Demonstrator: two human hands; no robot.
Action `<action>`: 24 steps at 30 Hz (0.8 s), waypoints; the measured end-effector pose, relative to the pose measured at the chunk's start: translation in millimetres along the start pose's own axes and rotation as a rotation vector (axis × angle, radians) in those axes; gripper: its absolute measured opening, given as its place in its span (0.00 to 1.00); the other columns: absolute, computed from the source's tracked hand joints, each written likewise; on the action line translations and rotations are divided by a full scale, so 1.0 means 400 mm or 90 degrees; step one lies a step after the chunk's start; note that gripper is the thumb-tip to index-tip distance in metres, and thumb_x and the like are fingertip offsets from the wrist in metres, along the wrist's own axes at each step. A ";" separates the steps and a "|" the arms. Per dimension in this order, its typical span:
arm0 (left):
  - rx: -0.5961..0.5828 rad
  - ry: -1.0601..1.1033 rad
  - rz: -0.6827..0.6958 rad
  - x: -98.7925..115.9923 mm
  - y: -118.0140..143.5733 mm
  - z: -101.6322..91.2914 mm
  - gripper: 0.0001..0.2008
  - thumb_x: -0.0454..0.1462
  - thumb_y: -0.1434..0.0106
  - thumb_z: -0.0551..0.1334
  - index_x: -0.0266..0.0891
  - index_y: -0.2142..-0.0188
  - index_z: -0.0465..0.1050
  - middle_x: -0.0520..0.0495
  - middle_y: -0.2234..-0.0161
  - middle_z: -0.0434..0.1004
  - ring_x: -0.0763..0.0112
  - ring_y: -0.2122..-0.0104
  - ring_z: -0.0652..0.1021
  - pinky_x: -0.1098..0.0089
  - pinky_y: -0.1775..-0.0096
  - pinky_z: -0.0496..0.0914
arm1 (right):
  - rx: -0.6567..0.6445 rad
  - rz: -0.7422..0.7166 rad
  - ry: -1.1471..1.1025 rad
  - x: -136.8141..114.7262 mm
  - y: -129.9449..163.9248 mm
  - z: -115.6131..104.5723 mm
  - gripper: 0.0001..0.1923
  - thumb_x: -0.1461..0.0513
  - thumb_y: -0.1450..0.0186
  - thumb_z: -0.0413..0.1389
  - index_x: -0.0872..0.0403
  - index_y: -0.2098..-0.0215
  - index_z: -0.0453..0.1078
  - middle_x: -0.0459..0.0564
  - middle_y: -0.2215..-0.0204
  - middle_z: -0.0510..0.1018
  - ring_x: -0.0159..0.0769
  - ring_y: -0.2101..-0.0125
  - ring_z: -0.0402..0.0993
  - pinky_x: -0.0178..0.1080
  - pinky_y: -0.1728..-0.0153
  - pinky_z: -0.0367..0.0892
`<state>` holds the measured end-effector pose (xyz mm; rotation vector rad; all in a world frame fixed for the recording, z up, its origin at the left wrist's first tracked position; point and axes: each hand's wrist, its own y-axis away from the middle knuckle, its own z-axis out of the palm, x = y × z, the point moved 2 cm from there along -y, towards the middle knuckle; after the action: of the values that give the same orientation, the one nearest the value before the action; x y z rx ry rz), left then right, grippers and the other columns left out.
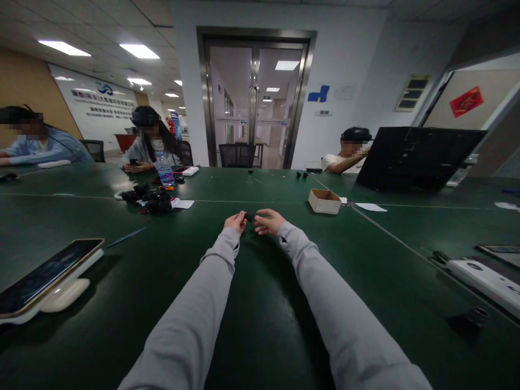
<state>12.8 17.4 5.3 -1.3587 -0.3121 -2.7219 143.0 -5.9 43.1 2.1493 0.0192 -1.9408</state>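
Small black part [248, 217] pinched between fingertips of both hands, left hand [235, 221] and right hand [268, 221] closed on it, just above dark green bench [260, 303] at centre. Office room, glass double door [254, 103] at 12 o'clock. Cardboard box [324, 201] at 1 o'clock. Pile of black parts [150, 199], water bottle [164, 169] at 10 o'clock. Phone on stand [44, 277] at 8 o'clock. Three people seated at far side.

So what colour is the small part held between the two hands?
Black; the small part shows in the head view, between the left hand and right hand.
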 end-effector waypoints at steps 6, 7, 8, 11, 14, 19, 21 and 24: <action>0.010 -0.048 0.033 0.011 -0.014 -0.020 0.09 0.35 0.53 0.67 0.31 0.77 0.70 0.52 0.84 0.67 0.83 0.84 0.67 0.79 0.78 0.67 | 0.031 -0.046 -0.231 0.053 -0.062 0.060 0.08 0.68 0.42 0.57 0.58 0.64 0.64 0.44 0.83 0.72 0.28 0.83 0.72 0.30 0.80 0.70; 0.000 -0.067 0.042 0.009 -0.017 -0.021 0.09 0.36 0.53 0.67 0.31 0.76 0.71 0.51 0.83 0.67 0.82 0.83 0.68 0.79 0.78 0.67 | 0.029 -0.056 -0.257 0.061 -0.063 0.059 0.08 0.69 0.43 0.57 0.58 0.65 0.64 0.44 0.83 0.73 0.29 0.82 0.73 0.30 0.79 0.71; -0.013 -0.090 0.050 0.006 -0.019 -0.020 0.09 0.37 0.52 0.67 0.31 0.75 0.71 0.51 0.82 0.68 0.82 0.83 0.68 0.78 0.77 0.67 | 0.026 -0.067 -0.279 0.068 -0.063 0.055 0.08 0.69 0.44 0.58 0.58 0.66 0.65 0.45 0.83 0.73 0.29 0.82 0.73 0.31 0.78 0.71; -0.049 -0.170 0.078 -0.002 -0.022 -0.022 0.11 0.39 0.50 0.65 0.32 0.71 0.72 0.51 0.80 0.69 0.82 0.82 0.68 0.78 0.77 0.67 | 0.026 -0.084 -0.313 0.083 -0.060 0.034 0.09 0.70 0.47 0.60 0.58 0.67 0.67 0.46 0.84 0.73 0.30 0.83 0.72 0.32 0.78 0.71; -0.061 -0.238 0.122 -0.011 -0.027 -0.026 0.12 0.40 0.48 0.62 0.33 0.68 0.73 0.49 0.77 0.71 0.82 0.81 0.68 0.78 0.77 0.67 | 0.032 -0.094 -0.328 0.087 -0.059 0.019 0.11 0.72 0.49 0.60 0.58 0.68 0.68 0.46 0.83 0.74 0.31 0.81 0.73 0.33 0.77 0.71; -0.048 -0.276 0.156 -0.023 -0.040 -0.033 0.11 0.39 0.48 0.61 0.34 0.66 0.73 0.49 0.75 0.71 0.81 0.80 0.68 0.78 0.77 0.67 | 0.019 -0.102 -0.328 0.085 -0.058 0.018 0.12 0.74 0.50 0.60 0.57 0.68 0.69 0.46 0.81 0.75 0.31 0.81 0.73 0.33 0.76 0.71; -0.044 -0.285 0.174 -0.022 -0.043 -0.034 0.11 0.38 0.48 0.62 0.34 0.66 0.72 0.49 0.75 0.71 0.81 0.80 0.68 0.78 0.77 0.67 | 0.017 -0.104 -0.328 0.085 -0.057 0.019 0.12 0.74 0.50 0.59 0.57 0.68 0.69 0.46 0.81 0.75 0.31 0.80 0.73 0.33 0.76 0.71; -0.043 -0.320 0.220 -0.011 -0.042 -0.038 0.10 0.36 0.49 0.62 0.34 0.67 0.71 0.49 0.76 0.71 0.80 0.79 0.69 0.77 0.76 0.67 | 0.020 -0.108 -0.328 0.084 -0.056 0.019 0.13 0.74 0.51 0.59 0.57 0.68 0.69 0.46 0.80 0.75 0.31 0.80 0.74 0.34 0.75 0.71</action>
<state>0.8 30.5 -9.7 -1.9012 -0.0071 -2.1076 135.8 9.1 5.6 1.6464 0.0802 -2.5497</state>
